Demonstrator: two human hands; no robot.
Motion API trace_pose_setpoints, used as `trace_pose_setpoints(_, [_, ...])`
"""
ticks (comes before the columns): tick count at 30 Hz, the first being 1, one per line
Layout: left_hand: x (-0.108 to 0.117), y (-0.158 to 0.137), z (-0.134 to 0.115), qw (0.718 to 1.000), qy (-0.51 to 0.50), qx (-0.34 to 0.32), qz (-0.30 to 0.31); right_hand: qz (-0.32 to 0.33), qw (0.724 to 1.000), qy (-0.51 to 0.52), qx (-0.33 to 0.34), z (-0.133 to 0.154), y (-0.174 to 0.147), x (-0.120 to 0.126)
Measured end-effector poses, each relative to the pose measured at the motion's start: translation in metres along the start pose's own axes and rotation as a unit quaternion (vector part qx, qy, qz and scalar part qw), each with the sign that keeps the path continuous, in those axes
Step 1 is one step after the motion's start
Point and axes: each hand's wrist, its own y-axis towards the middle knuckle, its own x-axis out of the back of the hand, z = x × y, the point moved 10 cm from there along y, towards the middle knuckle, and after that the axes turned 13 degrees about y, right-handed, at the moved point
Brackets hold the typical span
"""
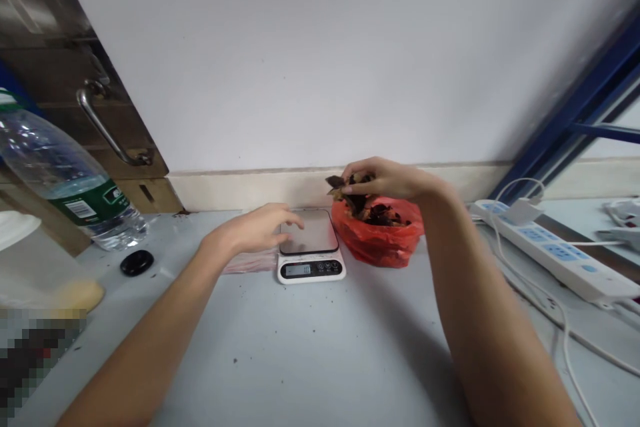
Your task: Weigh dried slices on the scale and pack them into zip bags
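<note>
A white digital kitchen scale (pixel 310 268) with a dark-rimmed metal plate lies on the table against the wall. My left hand (pixel 263 225) hovers at the plate's left side, fingers apart, holding nothing. To the right of the scale stands a red plastic bag (pixel 375 243), its top open on dark brown dried pieces. Over the bag, my right hand (pixel 383 180) is closed on some brown dried pieces (pixel 357 192) that look like dried plant matter; their exact kind I cannot make out. A stack of thin pinkish sheets or bags (pixel 253 261) lies under my left hand.
At left stand a large water bottle (pixel 83 193), a whitish container (pixel 30 267) and a black round lid (pixel 137 263). A white power strip (pixel 555 247) with cables lies at right, near a blue metal frame (pixel 565 97). Dark crumbs dot the grey tabletop (pixel 300 347).
</note>
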Motion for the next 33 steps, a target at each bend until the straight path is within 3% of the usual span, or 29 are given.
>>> trace_pose_setpoints(4, [0.001,0.003,-0.030,0.998,-0.016,-0.057,-0.009,-0.011,0.997,-0.053,-0.061,-0.029,-0.015,0.025])
trace_pose_setpoints(9, [-0.018,0.005,-0.057,0.994,0.014,-0.107,0.035,0.024,0.994,-0.040,-0.104,-0.050,-0.027,0.027])
trace_pose_setpoints(15, [-0.025,0.005,-0.068,0.991,0.058,-0.121,0.023,0.029,0.994,0.010,-0.104,-0.052,-0.030,0.027])
trace_pose_setpoints(21, [-0.023,0.008,-0.078,0.992,0.029,-0.118,0.009,0.025,0.993,0.006,-0.114,-0.055,-0.030,0.027])
trace_pose_setpoints(25, [-0.027,0.011,-0.079,0.996,-0.015,-0.084,0.028,0.018,0.994,-0.016,-0.109,-0.055,-0.028,0.027])
trace_pose_setpoints(29, [-0.020,0.010,-0.078,0.994,0.016,-0.103,0.020,0.026,0.993,-0.021,-0.114,-0.055,-0.024,0.023])
trace_pose_setpoints(33, [-0.001,0.006,-0.044,0.998,0.025,-0.055,-0.007,0.005,0.995,-0.033,-0.094,-0.044,-0.017,0.019])
